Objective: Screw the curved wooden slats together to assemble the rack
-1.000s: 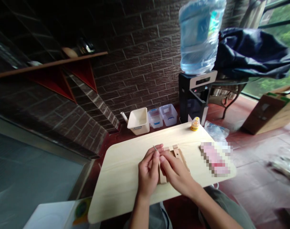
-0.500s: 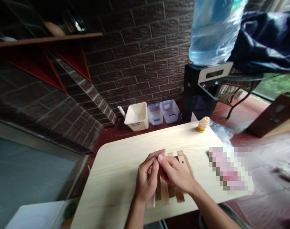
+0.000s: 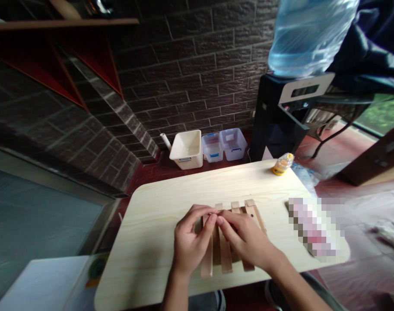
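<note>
Over a small wooden slatted frame [image 3: 226,260], my left hand [image 3: 189,242] and my right hand [image 3: 250,236] meet at the fingertips. Each is closed in a pinch, thumb against fingers. Between them is a small thin metal piece [image 3: 211,213], mostly hidden by the fingers; its exact kind does not show. The frame lies on the light wooden table [image 3: 151,224], its pale slats running away from me. A dark round hole [image 3: 252,215] shows in the right-hand slat. My hands cover the middle of the frame.
A clear bottle with yellow parts [image 3: 283,164] stands at the table's far right corner. A blurred-out pinkish item [image 3: 313,229] lies at the right edge. Beyond the table are a cream basket [image 3: 186,151], two clear plastic bins [image 3: 233,144] and a black water dispenser [image 3: 271,116].
Both hands have tilted lower and flatter over the frame, and my left hand has shifted left. The thin metal piece, upright before, now shows less. The view has shifted slightly.
</note>
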